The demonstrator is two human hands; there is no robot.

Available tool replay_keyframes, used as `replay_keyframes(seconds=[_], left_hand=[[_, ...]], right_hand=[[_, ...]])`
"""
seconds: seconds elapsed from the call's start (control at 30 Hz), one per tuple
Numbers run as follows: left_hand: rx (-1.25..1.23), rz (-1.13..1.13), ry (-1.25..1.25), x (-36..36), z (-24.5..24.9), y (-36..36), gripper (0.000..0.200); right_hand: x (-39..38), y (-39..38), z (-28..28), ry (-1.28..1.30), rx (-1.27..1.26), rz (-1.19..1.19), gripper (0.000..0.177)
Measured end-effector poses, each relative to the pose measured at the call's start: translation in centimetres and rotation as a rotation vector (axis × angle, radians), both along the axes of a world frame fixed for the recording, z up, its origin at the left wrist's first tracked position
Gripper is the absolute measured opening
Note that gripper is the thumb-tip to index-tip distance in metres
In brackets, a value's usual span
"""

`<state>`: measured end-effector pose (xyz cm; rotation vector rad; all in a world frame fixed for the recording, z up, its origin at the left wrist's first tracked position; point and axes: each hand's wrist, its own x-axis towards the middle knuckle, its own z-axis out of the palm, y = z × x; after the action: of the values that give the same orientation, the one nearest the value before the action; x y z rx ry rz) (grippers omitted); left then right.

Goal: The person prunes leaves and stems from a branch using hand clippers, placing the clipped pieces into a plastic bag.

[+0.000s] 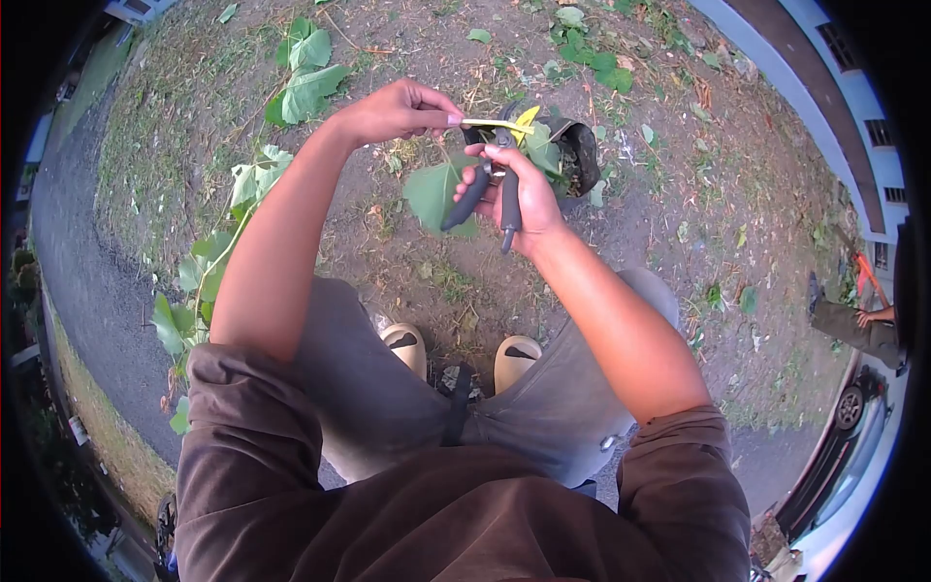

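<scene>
My left hand (pixel 401 112) pinches the left end of a pale green stem (pixel 497 123) between thumb and fingers. The stem runs right toward a yellow leaf (pixel 527 120) and a green leaf (pixel 543 147). My right hand (pixel 529 194) is wrapped round the dark handles of a pair of pruning shears (pixel 510 199), whose head lies just below the stem. Whether the blades touch the stem I cannot tell. Behind my right hand, a black container (pixel 582 155) stands on the ground with leaves at its opening. A large green leaf (pixel 432 197) is left of the shears.
A leafy vine (pixel 218 267) runs along the ground at the left, beside my left arm. More leaves (pixel 310 82) lie at the upper left and upper right. At the far right are another person's legs and hand (pixel 858 325) and a parked car (pixel 839 451).
</scene>
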<state>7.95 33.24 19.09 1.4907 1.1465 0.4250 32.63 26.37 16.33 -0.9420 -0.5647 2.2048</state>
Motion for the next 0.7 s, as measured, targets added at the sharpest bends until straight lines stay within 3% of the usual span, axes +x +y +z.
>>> replay_keyframes(seconds=[0.17, 0.23, 0.33, 0.47, 0.63, 0.7], left_hand=[[0.057, -0.082, 0.036, 1.4, -0.4, -0.3, 0.033], [0.132, -0.043, 0.247, 2.0, 0.1, -0.6, 0.035], [0.223, -0.012, 0.292, 1.6, -0.9, 0.3, 0.034], [0.202, 0.067, 0.274, 0.3, -1.6, 0.7, 0.034], [0.229, -0.023, 0.063, 0.3, -1.2, 0.6, 0.034], [0.215, -0.098, 0.116, 0.9, -0.2, 0.1, 0.035]], right_hand=[[0.5, -0.1, -1.0, -0.019, -0.117, -0.172, 0.032], [0.5, -0.1, -1.1, -0.089, -0.126, -0.276, 0.033], [0.8, -0.1, -0.4, -0.083, -0.148, -0.4, 0.037], [1.5, 1.0, -1.1, -0.142, -0.104, -0.376, 0.038], [0.5, 0.1, -1.5, -0.306, -0.106, -0.16, 0.033], [0.4, -0.3, -2.9, -0.325, -0.043, -0.151, 0.033]])
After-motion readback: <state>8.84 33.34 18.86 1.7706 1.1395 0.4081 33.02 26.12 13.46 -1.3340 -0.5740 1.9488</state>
